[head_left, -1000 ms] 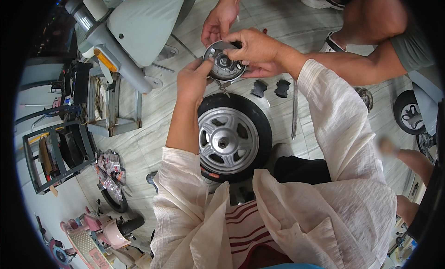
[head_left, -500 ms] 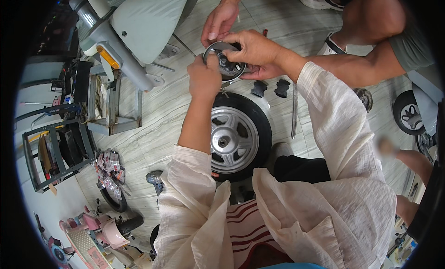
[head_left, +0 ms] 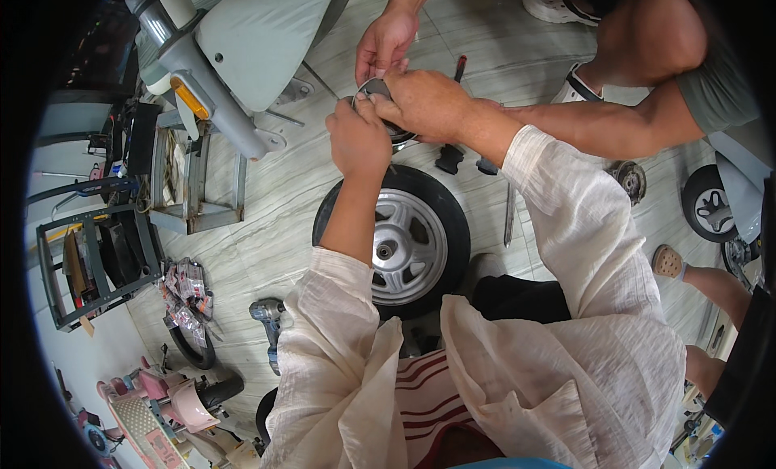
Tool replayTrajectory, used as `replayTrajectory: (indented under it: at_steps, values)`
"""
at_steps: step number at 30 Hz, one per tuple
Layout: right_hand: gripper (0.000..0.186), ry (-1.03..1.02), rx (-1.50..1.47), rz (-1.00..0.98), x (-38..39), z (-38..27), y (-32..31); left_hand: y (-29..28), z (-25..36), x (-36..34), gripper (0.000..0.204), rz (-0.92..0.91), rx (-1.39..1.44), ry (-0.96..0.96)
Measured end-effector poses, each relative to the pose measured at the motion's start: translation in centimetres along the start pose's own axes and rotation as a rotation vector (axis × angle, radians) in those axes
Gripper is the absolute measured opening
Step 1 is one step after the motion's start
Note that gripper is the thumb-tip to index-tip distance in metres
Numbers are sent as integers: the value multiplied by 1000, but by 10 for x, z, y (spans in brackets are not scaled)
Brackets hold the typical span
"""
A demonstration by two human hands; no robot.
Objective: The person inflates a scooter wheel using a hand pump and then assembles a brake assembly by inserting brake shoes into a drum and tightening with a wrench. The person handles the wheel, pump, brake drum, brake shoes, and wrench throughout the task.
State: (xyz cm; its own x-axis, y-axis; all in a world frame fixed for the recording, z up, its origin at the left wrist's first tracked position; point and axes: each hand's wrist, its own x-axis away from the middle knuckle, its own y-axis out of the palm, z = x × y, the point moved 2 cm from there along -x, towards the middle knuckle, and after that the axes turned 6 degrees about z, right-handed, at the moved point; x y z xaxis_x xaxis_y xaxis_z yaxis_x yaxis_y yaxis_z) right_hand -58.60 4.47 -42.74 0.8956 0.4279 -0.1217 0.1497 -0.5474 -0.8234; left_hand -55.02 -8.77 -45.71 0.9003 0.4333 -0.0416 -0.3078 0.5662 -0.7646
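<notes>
My left hand (head_left: 360, 142) grips the left edge of a round drum brake plate (head_left: 376, 88) above the floor, its thumb on the inside. On the other side my right hand (head_left: 432, 101) has its fingers closed over the plate and covers most of it. A co-worker's hand (head_left: 388, 42) touches the plate's far edge. The co-worker's other forearm (head_left: 578, 121) reaches in from the right, and that hand is hidden behind mine. Below the plate lies a wheel with a black tyre and silver spoked rim (head_left: 414, 247).
Right of the wheel lie two black parts (head_left: 449, 159), a metal bar (head_left: 509, 214) and a red-handled tool (head_left: 461, 67). A cordless drill (head_left: 267, 311) lies left of my sleeve. A grey scooter frame (head_left: 214, 89) stands far left; a metal hub part (head_left: 629, 182) sits right.
My right hand has slid down and left over the brake plate, hiding its inner parts. The plate has tilted. More of the drill shows beside my left sleeve.
</notes>
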Motion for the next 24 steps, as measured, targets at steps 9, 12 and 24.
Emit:
replayTrajectory:
  at_steps: [9,12,24]
  values:
    - [63,-15,-196,60,-7,28,0,1,0,1,49,14,-87,58]
    - [67,100,-273,-58,-14,26,-7,11,-24,-9,45,57,6,283]
    - [45,50,-605,-10,-12,61,17,25,-25,-2,35,111,286,381]
